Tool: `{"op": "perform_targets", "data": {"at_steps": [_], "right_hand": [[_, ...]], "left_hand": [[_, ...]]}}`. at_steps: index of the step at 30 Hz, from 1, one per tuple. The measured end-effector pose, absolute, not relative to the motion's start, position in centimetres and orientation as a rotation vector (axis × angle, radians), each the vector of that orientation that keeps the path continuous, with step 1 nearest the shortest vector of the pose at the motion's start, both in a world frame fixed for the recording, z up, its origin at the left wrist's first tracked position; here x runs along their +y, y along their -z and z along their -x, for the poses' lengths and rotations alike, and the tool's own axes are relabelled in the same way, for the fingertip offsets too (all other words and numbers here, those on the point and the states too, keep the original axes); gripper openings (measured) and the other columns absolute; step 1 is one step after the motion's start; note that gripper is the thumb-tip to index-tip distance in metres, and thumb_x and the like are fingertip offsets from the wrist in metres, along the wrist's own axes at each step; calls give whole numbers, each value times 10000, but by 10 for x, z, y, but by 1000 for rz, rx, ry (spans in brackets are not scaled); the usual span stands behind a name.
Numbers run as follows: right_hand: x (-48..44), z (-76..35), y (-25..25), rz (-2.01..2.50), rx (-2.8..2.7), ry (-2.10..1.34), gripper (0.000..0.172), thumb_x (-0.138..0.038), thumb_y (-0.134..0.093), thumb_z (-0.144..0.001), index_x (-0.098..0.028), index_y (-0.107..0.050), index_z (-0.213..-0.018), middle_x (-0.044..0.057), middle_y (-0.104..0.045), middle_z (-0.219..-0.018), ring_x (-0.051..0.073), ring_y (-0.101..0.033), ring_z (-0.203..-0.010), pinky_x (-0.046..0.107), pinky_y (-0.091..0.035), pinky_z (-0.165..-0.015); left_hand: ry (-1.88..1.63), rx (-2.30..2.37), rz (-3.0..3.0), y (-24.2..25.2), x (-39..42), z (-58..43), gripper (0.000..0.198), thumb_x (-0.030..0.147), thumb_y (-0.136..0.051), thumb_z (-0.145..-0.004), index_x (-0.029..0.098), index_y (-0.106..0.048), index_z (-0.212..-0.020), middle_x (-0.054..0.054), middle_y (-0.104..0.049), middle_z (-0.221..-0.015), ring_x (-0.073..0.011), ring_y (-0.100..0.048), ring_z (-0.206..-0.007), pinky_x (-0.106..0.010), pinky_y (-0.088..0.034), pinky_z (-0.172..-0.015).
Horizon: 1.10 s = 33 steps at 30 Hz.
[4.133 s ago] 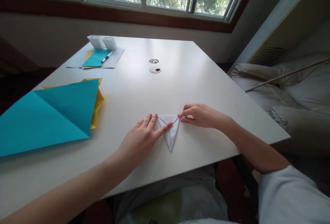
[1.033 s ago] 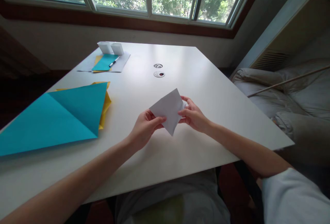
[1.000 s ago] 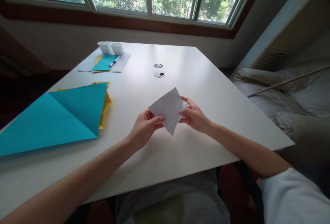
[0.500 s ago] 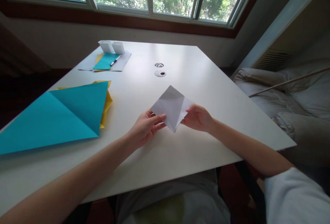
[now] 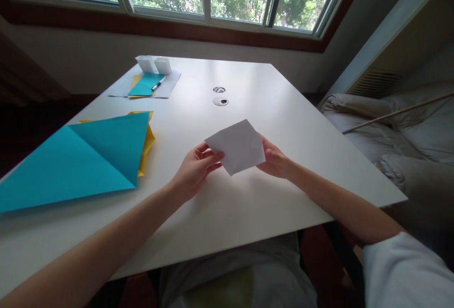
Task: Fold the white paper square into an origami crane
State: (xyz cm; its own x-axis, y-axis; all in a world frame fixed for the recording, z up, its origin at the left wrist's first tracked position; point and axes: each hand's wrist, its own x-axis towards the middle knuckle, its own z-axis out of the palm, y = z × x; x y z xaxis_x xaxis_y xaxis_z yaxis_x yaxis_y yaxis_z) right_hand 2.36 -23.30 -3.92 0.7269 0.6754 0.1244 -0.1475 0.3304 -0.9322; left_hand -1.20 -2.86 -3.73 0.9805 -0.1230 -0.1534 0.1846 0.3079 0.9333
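Observation:
A folded piece of white paper (image 5: 237, 147) is held tilted above the near middle of the white table. My left hand (image 5: 196, 168) pinches its left side, thumb on the front face and fingers beneath. At the right edge, my right hand (image 5: 275, 159) grips the paper, its fingertips partly hidden behind it. One broad face of the paper is turned up towards me. To the left of my hands lies a large sheet of creased blue paper (image 5: 95, 156), on top of yellow folded paper (image 5: 146, 154).
Two small white folded paper boxes (image 5: 162, 66) stand at the table's far left corner. Near them a pen (image 5: 158, 84) rests on blue, yellow and white sheets. Two round cable-hole covers (image 5: 220, 101) sit in the tabletop (image 5: 255, 223). A padded seat (image 5: 407, 128) is at the right.
The white paper has turned in my hands, so its creased right-hand flap is no longer in view. My right thumb has gone from its front face to behind the edge.

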Motion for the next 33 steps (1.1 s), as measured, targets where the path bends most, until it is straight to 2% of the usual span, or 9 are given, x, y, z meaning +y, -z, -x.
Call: {"op": "perform_targets", "data": {"at_steps": [4, 8, 13, 16, 19, 22, 26, 29, 33], "right_hand": [[-238, -26, 43, 1380, -760, -413, 737, -507, -695, -626, -297, -344, -1239, 81, -449, -1241, 236, -467, -1120, 372, -432, -875], [-242, -27, 43, 1681, -946, -170, 751, -369, -718, -650, -293, -308, -1274, 90, -462, -1202, 235, -449, -1133, 375, -425, -876], [-246, -28, 39, 1869, -1053, 176, 539, -246, -647, -725, -252, -395, -1201, 82, -545, -1107, 208, -519, -1042, 375, -424, -859], [-247, -28, 37, 1890, -976, 258, 372, -247, -627, -746, -237, -488, -1091, 67, -594, -1028, 192, -554, -966, 356, -439, -831], [-248, -29, 39, 1862, -792, 245, 246, -275, -641, -736, -239, -552, -963, 32, -614, -921, 170, -572, -870, 338, -447, -819], [-248, -33, 43, 1761, -611, 160, 199, -305, -657, -717, -228, -570, -879, 12, -618, -831, 157, -577, -794, 327, -471, -776], [-246, -36, 44, 1579, -447, -80, 255, -312, -685, -682, -191, -565, -873, -7, -619, -714, 119, -570, -634, 273, -504, -610], [-244, -35, 41, 1544, -400, -201, 284, -325, -698, -666, -170, -581, -874, -1, -627, -732, 100, -573, -590, 229, -501, -516], [-242, -34, 39, 1632, -391, -294, 287, -390, -670, -690, -141, -611, -820, 27, -633, -741, 98, -581, -579, 203, -485, -469]], "left_hand": [[102, 4, -1372, 39, -23, 9, 296, 214, -718, -669, 219, -646, -956, 0, -668, -840, -72, -536, -656, -156, -388, -526], [-39, -57, -1419, 42, -18, 6, 200, 220, -727, -659, 198, -650, -842, 6, -658, -769, -89, -548, -679, -178, -419, -589], [-95, -128, -1419, 42, -14, 3, 168, 234, -723, -664, 169, -599, -758, -43, -684, -862, -155, -597, -824, -251, -463, -734], [-90, -113, -1418, 42, -11, 0, 175, 244, -728, -659, 171, -594, -746, -42, -686, -864, -154, -605, -808, -253, -467, -731], [-37, -82, -1472, 43, -8, -1, 204, 274, -748, -627, 176, -623, -754, -2, -659, -733, -127, -588, -683, -229, -465, -641], [58, -93, -1529, 42, -6, -1, 237, 362, -733, -632, 157, -648, -714, -2, -627, -647, -138, -583, -635, -231, -454, -590], [115, -161, -1512, 38, -11, 5, 251, 351, -726, -651, 165, -663, -807, -28, -671, -746, -170, -615, -715, -250, -475, -642], [105, -183, -1515, 35, -15, 7, 301, 334, -724, -657, 175, -652, -902, -45, -682, -837, -193, -622, -790, -272, -490, -685], [143, -154, -1578, 35, -14, 4, 345, 364, -706, -670, 155, -629, -934, -65, -677, -821, -184, -618, -720, -263, -482, -608]]}}
